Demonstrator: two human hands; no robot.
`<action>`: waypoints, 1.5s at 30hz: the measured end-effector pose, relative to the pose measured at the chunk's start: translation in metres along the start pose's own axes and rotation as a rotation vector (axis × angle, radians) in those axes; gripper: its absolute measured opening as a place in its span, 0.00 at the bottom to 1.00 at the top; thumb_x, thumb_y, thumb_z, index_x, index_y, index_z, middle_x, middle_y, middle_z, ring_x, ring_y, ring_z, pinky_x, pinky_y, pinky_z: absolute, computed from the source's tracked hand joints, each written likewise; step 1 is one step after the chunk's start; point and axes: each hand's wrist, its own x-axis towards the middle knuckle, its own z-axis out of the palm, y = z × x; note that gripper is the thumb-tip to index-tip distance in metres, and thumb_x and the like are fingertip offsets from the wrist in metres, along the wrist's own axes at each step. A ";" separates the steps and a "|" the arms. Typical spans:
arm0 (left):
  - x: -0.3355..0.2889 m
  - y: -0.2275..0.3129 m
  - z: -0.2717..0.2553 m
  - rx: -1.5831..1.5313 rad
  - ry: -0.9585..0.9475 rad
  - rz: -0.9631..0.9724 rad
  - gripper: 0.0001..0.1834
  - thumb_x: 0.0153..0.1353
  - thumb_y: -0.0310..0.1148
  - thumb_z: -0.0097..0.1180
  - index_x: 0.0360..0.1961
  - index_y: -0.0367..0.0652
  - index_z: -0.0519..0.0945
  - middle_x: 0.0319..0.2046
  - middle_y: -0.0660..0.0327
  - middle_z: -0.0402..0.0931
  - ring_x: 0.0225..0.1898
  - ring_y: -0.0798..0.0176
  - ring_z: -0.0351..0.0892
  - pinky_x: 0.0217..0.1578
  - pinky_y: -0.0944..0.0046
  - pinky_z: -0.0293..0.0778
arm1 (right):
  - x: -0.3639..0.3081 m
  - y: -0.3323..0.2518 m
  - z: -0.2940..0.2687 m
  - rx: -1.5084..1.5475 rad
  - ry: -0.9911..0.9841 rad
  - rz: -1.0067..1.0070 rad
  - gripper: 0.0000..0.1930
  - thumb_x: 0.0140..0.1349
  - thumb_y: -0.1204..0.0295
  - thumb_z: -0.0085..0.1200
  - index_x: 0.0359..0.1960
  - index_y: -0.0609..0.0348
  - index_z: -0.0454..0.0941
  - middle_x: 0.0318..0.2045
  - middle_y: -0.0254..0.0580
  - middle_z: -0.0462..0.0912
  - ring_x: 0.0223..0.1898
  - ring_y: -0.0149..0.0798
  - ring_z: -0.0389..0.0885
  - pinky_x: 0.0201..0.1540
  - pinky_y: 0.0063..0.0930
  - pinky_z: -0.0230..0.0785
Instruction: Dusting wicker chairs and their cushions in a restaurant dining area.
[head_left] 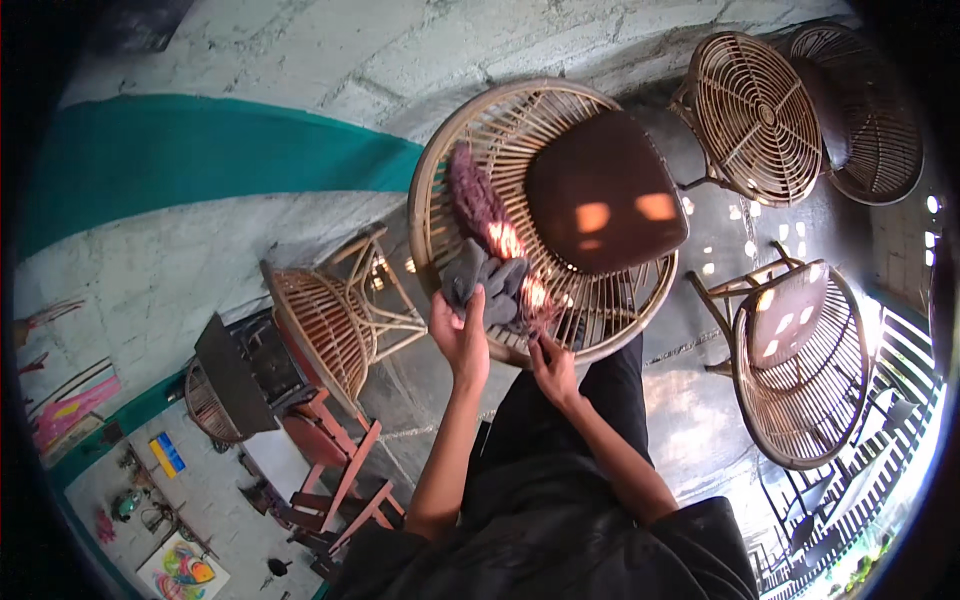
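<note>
Over the round rattan chair (419,205), a soft grey bundle (485,285) is clasped by the left hand (462,335) — and beside the brown cushion (610,170), a fuzzy purple strand (472,195) is draped across the slats. Near its lower end the right hand (556,372) is poised — whether anything is pinched cannot be told.

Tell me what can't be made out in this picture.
All in the head view:
What the right hand may pinch: too small and dark at its fingertips.
Some fingers of the left hand: hidden behind the grey bundle.
Whatever lies under the brown cushion: covered by it.
The far upper-right chair: dim, partly blocked by the round wicker piece.
</note>
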 end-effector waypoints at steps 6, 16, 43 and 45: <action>0.026 -0.009 0.033 -0.028 -0.030 -0.014 0.08 0.60 0.29 0.56 0.33 0.39 0.70 0.31 0.69 0.69 0.33 0.77 0.65 0.37 0.75 0.62 | 0.044 0.023 -0.007 -0.055 0.040 0.189 0.17 0.63 0.66 0.49 0.46 0.69 0.74 0.17 0.47 0.75 0.20 0.26 0.67 0.24 0.30 0.64; 0.068 -0.018 0.089 -0.023 -0.095 -0.025 0.08 0.60 0.29 0.56 0.35 0.38 0.72 0.34 0.66 0.73 0.36 0.76 0.68 0.40 0.74 0.64 | 0.112 0.009 -0.038 -0.013 0.190 -0.084 0.13 0.63 0.67 0.48 0.43 0.63 0.75 0.15 0.55 0.71 0.13 0.35 0.67 0.20 0.29 0.63; 0.112 -0.013 0.158 -0.092 -0.052 -0.038 0.10 0.59 0.29 0.57 0.39 0.37 0.72 0.36 0.65 0.74 0.38 0.74 0.69 0.43 0.72 0.64 | 0.156 -0.002 -0.064 0.000 0.222 0.073 0.19 0.66 0.66 0.45 0.55 0.60 0.69 0.13 0.49 0.67 0.15 0.29 0.61 0.19 0.29 0.61; 0.122 -0.006 0.158 -0.106 -0.006 -0.018 0.10 0.59 0.30 0.57 0.39 0.36 0.73 0.37 0.64 0.74 0.38 0.73 0.69 0.43 0.71 0.64 | 0.154 -0.006 -0.065 -0.003 0.041 0.125 0.20 0.65 0.65 0.47 0.56 0.59 0.69 0.14 0.45 0.66 0.17 0.25 0.60 0.19 0.25 0.59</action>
